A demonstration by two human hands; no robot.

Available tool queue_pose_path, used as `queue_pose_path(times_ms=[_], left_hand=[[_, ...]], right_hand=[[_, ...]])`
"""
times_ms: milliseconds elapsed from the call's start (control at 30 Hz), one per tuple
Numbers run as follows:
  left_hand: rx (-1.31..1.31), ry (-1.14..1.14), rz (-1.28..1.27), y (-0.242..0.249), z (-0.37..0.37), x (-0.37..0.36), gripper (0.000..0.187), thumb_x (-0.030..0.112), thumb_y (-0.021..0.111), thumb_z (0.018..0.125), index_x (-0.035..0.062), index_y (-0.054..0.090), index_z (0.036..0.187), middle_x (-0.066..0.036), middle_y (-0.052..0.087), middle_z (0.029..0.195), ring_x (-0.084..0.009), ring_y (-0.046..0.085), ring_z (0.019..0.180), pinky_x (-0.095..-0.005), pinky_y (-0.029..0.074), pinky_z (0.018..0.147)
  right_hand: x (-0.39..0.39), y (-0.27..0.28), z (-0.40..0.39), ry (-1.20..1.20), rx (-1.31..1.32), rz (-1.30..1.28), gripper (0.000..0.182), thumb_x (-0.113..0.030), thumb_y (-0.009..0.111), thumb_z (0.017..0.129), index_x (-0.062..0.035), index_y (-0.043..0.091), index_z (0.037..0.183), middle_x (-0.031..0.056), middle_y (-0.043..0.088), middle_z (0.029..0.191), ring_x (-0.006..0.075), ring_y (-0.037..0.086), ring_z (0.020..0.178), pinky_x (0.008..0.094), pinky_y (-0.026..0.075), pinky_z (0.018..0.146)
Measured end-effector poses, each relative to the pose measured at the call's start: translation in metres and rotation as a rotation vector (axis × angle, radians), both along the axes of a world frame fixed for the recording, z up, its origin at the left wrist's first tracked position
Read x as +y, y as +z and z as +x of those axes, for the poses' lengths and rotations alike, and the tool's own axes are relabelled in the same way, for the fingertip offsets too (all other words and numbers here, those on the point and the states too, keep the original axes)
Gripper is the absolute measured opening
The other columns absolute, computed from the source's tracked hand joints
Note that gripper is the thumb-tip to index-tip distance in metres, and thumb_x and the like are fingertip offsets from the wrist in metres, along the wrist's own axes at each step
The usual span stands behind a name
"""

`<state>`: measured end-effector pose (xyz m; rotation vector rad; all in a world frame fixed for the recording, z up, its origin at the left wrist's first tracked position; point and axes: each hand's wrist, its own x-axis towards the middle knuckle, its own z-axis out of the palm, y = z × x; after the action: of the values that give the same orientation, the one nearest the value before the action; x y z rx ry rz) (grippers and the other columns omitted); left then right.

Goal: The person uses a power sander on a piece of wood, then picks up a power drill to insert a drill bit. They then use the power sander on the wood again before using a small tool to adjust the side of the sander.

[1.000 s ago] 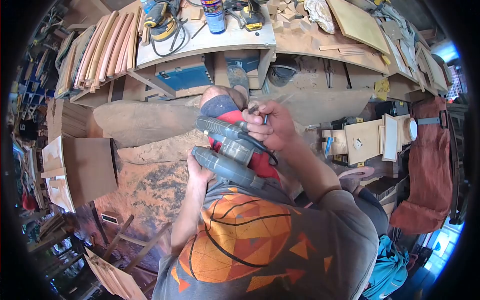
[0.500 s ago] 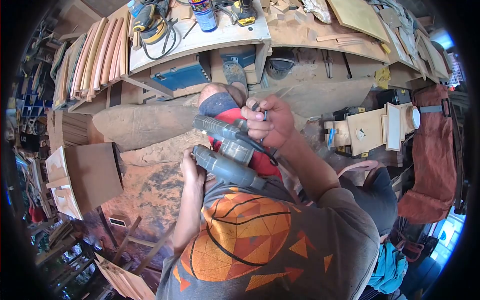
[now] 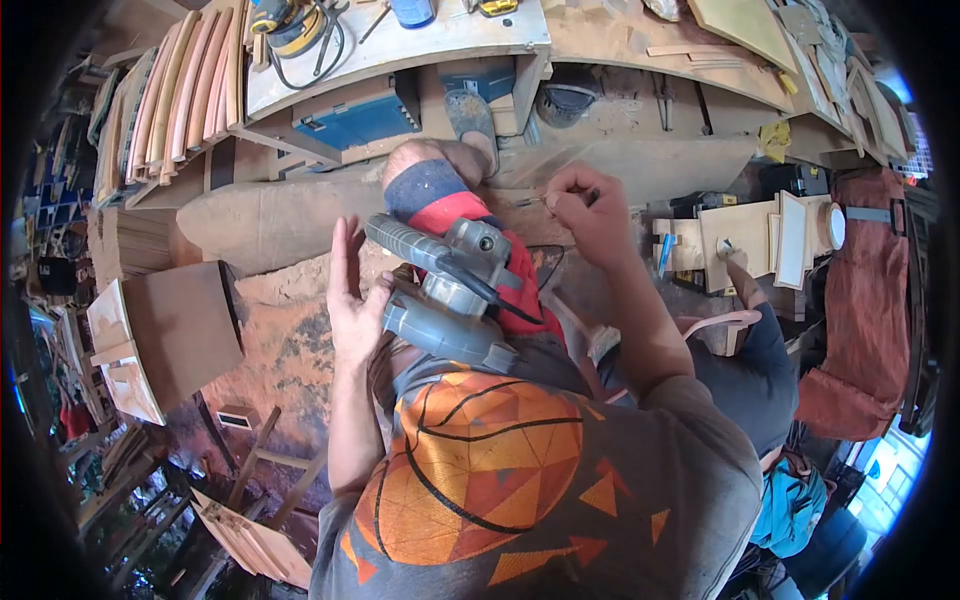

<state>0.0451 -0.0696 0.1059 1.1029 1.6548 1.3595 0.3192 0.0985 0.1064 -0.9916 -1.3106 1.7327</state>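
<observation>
A grey power tool (image 3: 445, 335) with a ribbed handle and a cord lies tilted across the lap, and a round metal part shows on its upper side. My left hand (image 3: 355, 310) is at its left, fingers stretched up and apart, the thumb close to the tool's body. Away from the tool, above and to its right, my right hand (image 3: 592, 215) is closed. A thin metal-tipped tool (image 3: 525, 203) sticks out from its fingers to the left; the fingers cover the rest of it.
Ahead stands a workbench (image 3: 400, 62) with a corded yellow-black sander (image 3: 285, 28) and a blue can (image 3: 411, 12). Long wood strips (image 3: 190, 95) lean at the left. A co-worker's hand (image 3: 738, 268) is on a wooden piece at the right. Blue cases (image 3: 360, 122) sit under the bench.
My right hand has moved off the power tool, up and to the right, with the thin tool. My left hand has let go of the power tool's side and spread its fingers.
</observation>
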Motion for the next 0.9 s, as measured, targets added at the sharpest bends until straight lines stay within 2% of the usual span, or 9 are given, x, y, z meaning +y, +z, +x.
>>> queue_pose_path(times_ms=[67,100,167,300,433,500,533,600,900], left_hand=[[-0.179,-0.071,0.045,0.001,-0.002,0.002,0.078,0.003,0.062,0.088,0.002,0.031,0.16,-0.017,0.034,0.165,-0.0307,0.035,0.152,-0.045,0.027,0.125],[-0.177,-0.071,0.032,-0.001,-0.006,0.002,0.078,0.003,0.062,0.088,0.002,0.031,0.16,-0.017,0.034,0.165,-0.0307,0.035,0.152,-0.045,0.027,0.125],[-0.061,-0.15,0.01,-0.004,-0.014,0.001,0.073,-0.001,0.059,0.087,0.001,0.038,0.157,-0.017,0.033,0.165,-0.0303,0.035,0.151,-0.0446,0.031,0.123],[-0.223,-0.139,0.034,-0.009,-0.021,-0.005,0.072,-0.003,0.058,0.085,0.0027,0.043,0.155,-0.014,0.033,0.165,-0.027,0.038,0.149,-0.0428,0.038,0.12],[-0.295,-0.17,0.057,-0.021,-0.032,-0.012,0.074,-0.005,0.058,0.083,0.0043,0.043,0.155,-0.014,0.03,0.167,-0.0258,0.041,0.147,-0.0425,0.041,0.117],[-0.194,-0.079,-0.005,-0.025,-0.032,-0.014,0.09,0.042,0.083,0.085,0.0052,0.041,0.156,-0.018,0.034,0.164,-0.0301,0.05,0.139,-0.0447,0.044,0.114],[-0.194,-0.073,-0.011,-0.027,-0.034,-0.015,0.09,0.042,0.083,0.085,0.0052,0.041,0.156,-0.018,0.034,0.164,-0.0301,0.05,0.139,-0.0447,0.044,0.114],[-0.228,-0.162,0.054,-0.03,-0.041,-0.016,0.073,-0.003,0.063,0.085,0.0051,0.042,0.155,-0.015,0.03,0.167,-0.0262,0.046,0.143,-0.0416,0.045,0.114],[-0.311,-0.137,0.093,-0.035,-0.04,-0.02,0.081,0.026,0.081,0.088,0.0056,0.041,0.156,-0.016,0.03,0.167,-0.0266,0.049,0.14,-0.0418,0.047,0.112]], right_hand=[[-0.006,-0.004,0.004,0.014,-0.2,0.332,0.005,0.0,0.066,0.085,-0.0042,0.064,0.084,-0.0011,0.061,0.074,0.0053,0.045,0.055,0.0241,0.034,0.052],[-0.009,-0.004,0.002,0.013,-0.198,0.319,0.005,0.0,0.066,0.085,-0.0042,0.064,0.084,-0.0011,0.061,0.074,0.0053,0.045,0.055,0.0241,0.034,0.052],[-0.013,-0.007,-0.002,0.097,-0.32,0.675,0.01,0.002,0.068,0.08,-0.004,0.062,0.084,0.0002,0.059,0.072,0.0072,0.042,0.054,0.0252,0.033,0.052],[-0.023,-0.013,-0.014,0.062,-0.22,0.667,0.013,0.002,0.071,0.076,-0.0057,0.062,0.083,0.0035,0.061,0.073,0.0112,0.045,0.052,0.0273,0.036,0.051],[-0.022,-0.008,-0.022,0.097,-0.237,0.748,0.015,0.001,0.071,0.074,-0.0074,0.062,0.083,0.0068,0.066,0.078,0.0191,0.058,0.058,0.0309,0.045,0.053],[-0.021,-0.009,-0.025,0.136,-0.232,0.764,0.016,0.001,0.071,0.074,-0.0074,0.062,0.084,0.0075,0.067,0.079,0.0216,0.063,0.061,0.0318,0.048,0.055],[-0.021,-0.009,-0.026,0.159,-0.222,0.792,0.016,-0.001,0.072,0.074,-0.0077,0.06,0.083,0.0072,0.064,0.079,0.024,0.063,0.064,0.0347,0.049,0.057],[-0.021,-0.009,-0.029,0.187,-0.212,0.821,0.017,-0.002,0.072,0.075,-0.0079,0.059,0.083,0.0069,0.062,0.078,0.0264,0.063,0.066,0.0375,0.05,0.058],[-0.02,-0.006,-0.038,0.295,-0.211,0.734,0.013,0.001,0.07,0.073,-0.0058,0.062,0.08,0.0074,0.066,0.079,0.0256,0.066,0.069,0.0348,0.051,0.06]])
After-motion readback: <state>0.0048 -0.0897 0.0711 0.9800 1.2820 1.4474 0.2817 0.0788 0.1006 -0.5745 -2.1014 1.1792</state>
